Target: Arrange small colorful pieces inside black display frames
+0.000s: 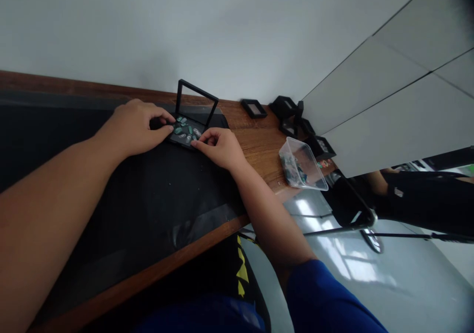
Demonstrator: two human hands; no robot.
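Note:
A black hinged display frame stands open on the dark mat, its upper half tilted up toward the wall. Several green and whitish polished stones lie spread on the lower half. My left hand grips the left edge of that half, thumb and fingertips close together. On the opposite side, my right hand has thumb and index finger at the near right corner, with its other fingers curled in. The undersides of my fingertips are hidden.
A clear plastic tub with wrapped stones sits by the table's right edge. Behind it are several black frames and boxes along the wall. A black mat covers the wooden table. Another person's leg shows at right.

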